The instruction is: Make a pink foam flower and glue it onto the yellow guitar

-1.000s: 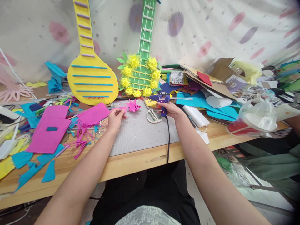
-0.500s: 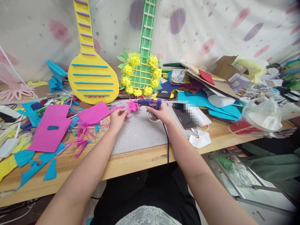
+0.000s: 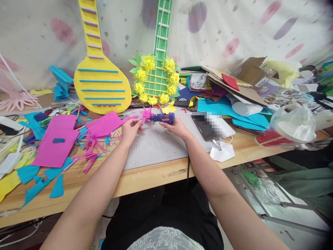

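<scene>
Patterned white sheeting (image 3: pixel 119 31) hangs behind the wooden desk (image 3: pixel 148 176) and the green guitar (image 3: pixel 153 78). A second ago the glue gun (image 3: pixel 162 118) was off the guitar's right edge, apart from the pink flower (image 3: pixel 147 113); now it is directly in front of the guitar's body, nozzle at the flower. Its nozzle points left and its long axis lies nearly level, crosswise to the guitar's neck. The right hand (image 3: pixel 179 127) grips it; the left hand (image 3: pixel 130 131), left of the guitar's front, pinches pink paper (image 3: pixel 143 120) beside the flower.
</scene>
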Demonstrator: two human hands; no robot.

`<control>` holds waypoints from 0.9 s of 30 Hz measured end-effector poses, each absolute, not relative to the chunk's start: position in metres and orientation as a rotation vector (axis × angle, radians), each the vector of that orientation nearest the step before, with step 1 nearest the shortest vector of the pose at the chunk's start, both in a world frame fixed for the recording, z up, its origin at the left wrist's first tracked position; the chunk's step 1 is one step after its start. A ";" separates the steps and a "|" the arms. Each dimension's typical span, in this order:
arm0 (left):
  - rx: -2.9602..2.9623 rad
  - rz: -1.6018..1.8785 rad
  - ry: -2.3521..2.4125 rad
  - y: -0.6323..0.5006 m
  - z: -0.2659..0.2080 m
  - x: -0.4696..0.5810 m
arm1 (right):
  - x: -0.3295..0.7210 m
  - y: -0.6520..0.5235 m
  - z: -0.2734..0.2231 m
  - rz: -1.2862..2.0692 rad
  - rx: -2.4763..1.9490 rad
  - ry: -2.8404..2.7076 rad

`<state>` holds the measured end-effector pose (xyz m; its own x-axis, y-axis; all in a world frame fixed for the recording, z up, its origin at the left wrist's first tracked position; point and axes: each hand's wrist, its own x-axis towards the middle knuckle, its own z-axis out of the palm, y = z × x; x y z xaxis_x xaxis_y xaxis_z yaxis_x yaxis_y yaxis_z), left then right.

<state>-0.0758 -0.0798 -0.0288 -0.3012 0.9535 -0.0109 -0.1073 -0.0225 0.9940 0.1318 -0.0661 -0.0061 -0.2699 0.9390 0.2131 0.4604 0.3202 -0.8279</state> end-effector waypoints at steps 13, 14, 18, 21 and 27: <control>0.970 1.470 1.362 -0.080 -0.027 -0.075 | 0.131 -0.068 -0.004 0.843 -1.232 -1.891; 0.972 1.470 1.361 -0.080 -0.028 -0.075 | 0.131 -0.068 -0.004 0.843 -1.224 -1.891; 0.990 1.471 1.353 -0.080 -0.028 -0.076 | 0.130 -0.068 -0.005 0.841 -1.182 -1.881; 1.014 1.472 1.335 -0.080 -0.029 -0.076 | 0.130 -0.066 -0.007 0.844 -1.170 -1.886; 1.037 1.478 1.330 -0.079 -0.030 -0.075 | 0.129 -0.066 -0.007 0.839 -1.226 -1.887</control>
<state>-0.0751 -0.0791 -0.0302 -0.2755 0.9608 0.0304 -0.0711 -0.0519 0.9961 0.1292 -0.0659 -0.0071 -0.2857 0.9328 0.2195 0.4616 0.3347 -0.8215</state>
